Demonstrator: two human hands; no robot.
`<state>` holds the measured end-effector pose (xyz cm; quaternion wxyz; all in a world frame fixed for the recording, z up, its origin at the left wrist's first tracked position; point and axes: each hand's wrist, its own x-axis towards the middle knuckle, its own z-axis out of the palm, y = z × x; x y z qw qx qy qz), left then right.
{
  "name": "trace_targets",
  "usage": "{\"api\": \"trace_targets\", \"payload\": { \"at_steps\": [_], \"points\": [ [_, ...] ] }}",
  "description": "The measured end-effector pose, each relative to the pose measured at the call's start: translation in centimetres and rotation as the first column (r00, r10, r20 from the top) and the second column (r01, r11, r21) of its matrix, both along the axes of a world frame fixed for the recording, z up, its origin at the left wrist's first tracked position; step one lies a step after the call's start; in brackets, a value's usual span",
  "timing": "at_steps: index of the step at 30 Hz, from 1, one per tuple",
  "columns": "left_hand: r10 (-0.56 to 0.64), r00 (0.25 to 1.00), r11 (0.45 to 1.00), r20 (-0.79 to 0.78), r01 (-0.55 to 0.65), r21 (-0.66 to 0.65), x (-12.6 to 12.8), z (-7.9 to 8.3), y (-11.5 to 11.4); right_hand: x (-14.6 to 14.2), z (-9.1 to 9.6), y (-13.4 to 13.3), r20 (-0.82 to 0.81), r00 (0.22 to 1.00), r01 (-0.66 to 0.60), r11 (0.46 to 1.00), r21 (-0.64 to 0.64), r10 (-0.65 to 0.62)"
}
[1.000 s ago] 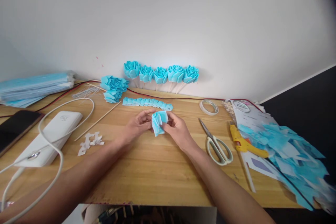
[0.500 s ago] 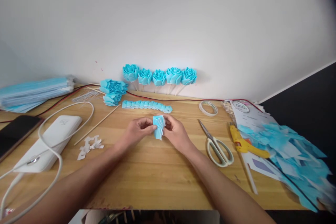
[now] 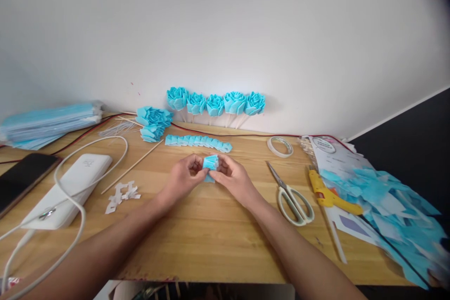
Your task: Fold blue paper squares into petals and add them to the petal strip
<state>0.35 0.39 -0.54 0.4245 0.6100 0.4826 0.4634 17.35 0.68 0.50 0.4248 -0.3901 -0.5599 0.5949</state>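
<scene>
Between my two hands is a small bundle of stacked, pleated light-blue fabric pieces [image 3: 211,162], held just above the table. My left hand [image 3: 184,174] pinches its left side, thumb on the front. My right hand [image 3: 232,176] grips the right side, with its thumb pressed on the lower front. A blue tail of the bundle shows below the thumbs; the fingers behind it are hidden. Just beyond my hands lies a row of overlapping folded blue pieces [image 3: 198,141]. Scissors [image 3: 290,194] with pale handles lie to the right of my right hand.
Several blue fabric roses [image 3: 215,105] on sticks lean against the wall; more roses [image 3: 154,122] lie left of them. A tape roll [image 3: 280,146], yellow glue gun [image 3: 326,194] and blue scraps [image 3: 393,215] are right. A thin stick [image 3: 131,167], white scraps [image 3: 122,194], power bank [image 3: 70,192] and phone [image 3: 24,180] are left.
The blue bundle has been tilted and gathered, so its folded layers face me. My right thumb has come across its lower front. The view has shifted slightly.
</scene>
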Motion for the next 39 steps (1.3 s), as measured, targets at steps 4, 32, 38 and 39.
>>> {"api": "trace_targets", "payload": {
  "at_steps": [4, 32, 38, 39],
  "points": [
    [-0.087, 0.992, 0.996, 0.089, 0.087, 0.0, 0.1, 0.4, -0.3, 0.1, -0.2, 0.1, 0.005, 0.998, 0.07, 0.997, 0.03, -0.07],
    [-0.145, 0.989, 0.987, -0.038, 0.142, -0.074, 0.1, 0.6, -0.4, 1.2, 0.6, 0.3, 0.113, 0.994, 0.011, 0.999, 0.053, -0.017],
    [-0.115, 0.978, 0.993, -0.174, 0.12, 0.022, 0.3, 0.8, -0.6, 1.1, 0.6, 0.3, 0.247, 0.966, 0.036, 0.985, 0.169, -0.078],
    [-0.106, 0.982, 0.994, -0.156, 0.11, 0.014, 0.3, 0.8, -0.6, 1.1, 0.6, 0.3, 0.238, 0.967, 0.052, 0.983, 0.179, -0.094]
  ]
}}
